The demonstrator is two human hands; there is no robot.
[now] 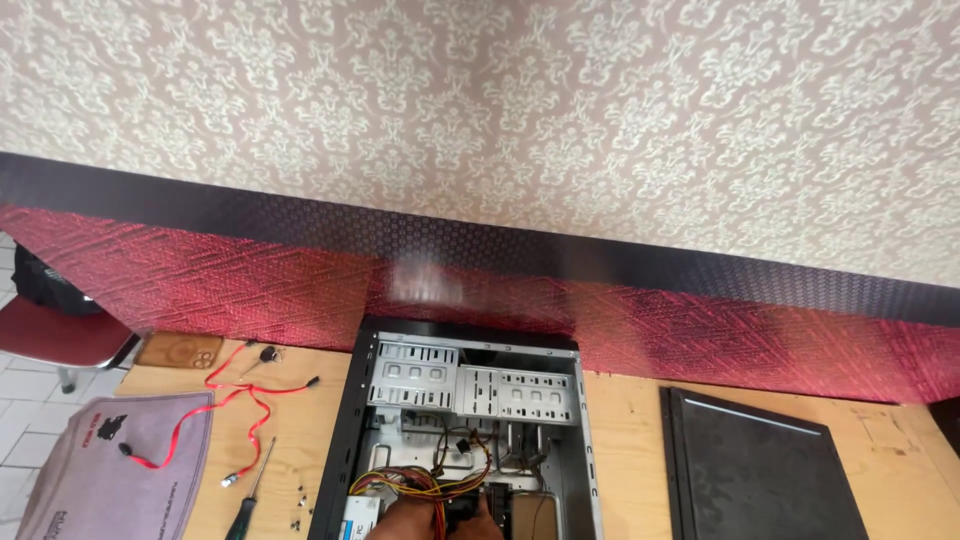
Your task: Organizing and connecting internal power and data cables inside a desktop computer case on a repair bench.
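An open black computer case lies on its side on a wooden table, showing grey metal drive bays. A bundle of yellow, red and black wires runs down to the bottom edge of the view. Only the tops of my hands show there. My left hand is against the wire bundle, and my right hand is beside a small black connector. The frame edge cuts off the fingers of both hands.
A black side panel lies right of the case. To its left are a red cable, a screwdriver, small screws, a grey cloth and a phone in a brown cover. A red chair stands far left.
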